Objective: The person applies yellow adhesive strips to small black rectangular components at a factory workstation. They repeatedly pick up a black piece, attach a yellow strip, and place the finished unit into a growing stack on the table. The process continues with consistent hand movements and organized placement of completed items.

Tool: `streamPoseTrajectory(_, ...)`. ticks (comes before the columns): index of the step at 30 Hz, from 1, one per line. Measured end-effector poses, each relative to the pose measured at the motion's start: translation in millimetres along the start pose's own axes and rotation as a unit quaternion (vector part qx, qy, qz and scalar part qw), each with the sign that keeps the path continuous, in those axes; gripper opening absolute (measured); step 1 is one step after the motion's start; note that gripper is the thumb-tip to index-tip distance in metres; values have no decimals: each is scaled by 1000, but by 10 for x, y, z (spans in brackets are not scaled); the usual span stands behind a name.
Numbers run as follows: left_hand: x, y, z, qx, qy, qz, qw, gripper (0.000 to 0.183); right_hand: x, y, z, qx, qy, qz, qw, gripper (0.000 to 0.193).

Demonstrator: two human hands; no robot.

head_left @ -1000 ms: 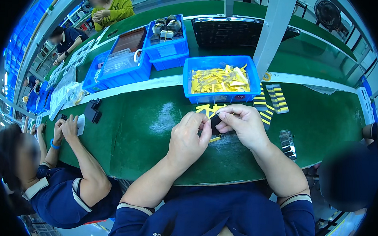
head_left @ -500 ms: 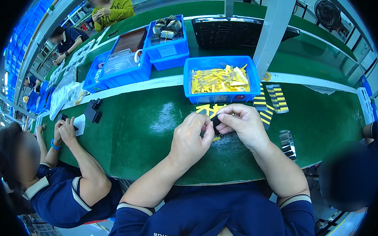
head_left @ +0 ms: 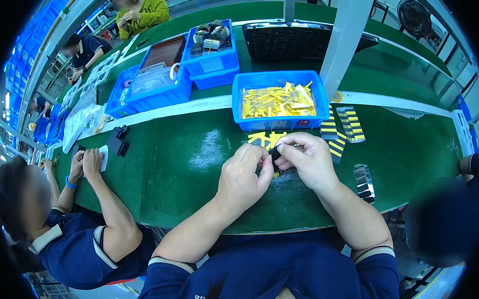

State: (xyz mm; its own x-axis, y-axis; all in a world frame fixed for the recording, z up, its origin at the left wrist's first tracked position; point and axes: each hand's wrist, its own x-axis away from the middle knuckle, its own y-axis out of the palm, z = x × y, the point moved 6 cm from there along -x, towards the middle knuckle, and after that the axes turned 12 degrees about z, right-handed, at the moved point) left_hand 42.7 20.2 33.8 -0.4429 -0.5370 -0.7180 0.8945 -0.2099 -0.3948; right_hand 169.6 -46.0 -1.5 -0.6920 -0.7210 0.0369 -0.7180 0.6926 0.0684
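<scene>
two bare hands meet over a green table (head_left: 179, 189), working at a small black part (head_left: 274, 152) held just above its surface, near the front of a blue bin (head_left: 238, 98). the left hand (head_left: 244, 174) pinches the part's left side between thumb and fingertips, with the other fingers curled; the right hand (head_left: 307, 159) pinches it from the right, its thumb and forefinger drawn together. the fingers hide much of the part, so its full shape cannot be told. yellow strips (head_left: 279, 102) fill the bin, and more loose strips (head_left: 257, 136) lie on the table between bin and hands. right of the bin are black-and-yellow striped cards (head_left: 352, 125); nearer the person, a shiny sheet (head_left: 364, 183) lies apart. at left, a co-worker's hands (head_left: 87, 162) are together over a white card (head_left: 104, 155), beside black blocks (head_left: 118, 141).
</scene>
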Motion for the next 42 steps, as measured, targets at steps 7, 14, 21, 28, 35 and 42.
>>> streamPoseTrajectory(7, -29, -38, -54, -5, -31, -10, 999, 10, 9, -6, -13, -1, -3, 9, 1000, 14)
streamPoseTrajectory(14, -54, -36, -148, 0, -71, -45, 996, 11, 17, -14, -87, 48, -38, 6, 998, 15)
streamPoseTrajectory(21, -105, -29, -226, 51, -102, -53, 992, 16, 41, -4, -175, 118, -127, 7, 985, 13)
streamPoseTrajectory(28, -80, 3, -153, 35, -26, -37, 998, 12, 71, 12, -167, 136, -174, 23, 975, 12)
streamPoseTrajectory(35, -88, 12, -214, 77, -119, -56, 988, 10, 80, 5, -181, 135, -179, 22, 974, 12)
streamPoseTrajectory(42, -66, 21, -296, 126, -178, -62, 974, 10, 73, 35, -231, 149, -168, -22, 974, 12)
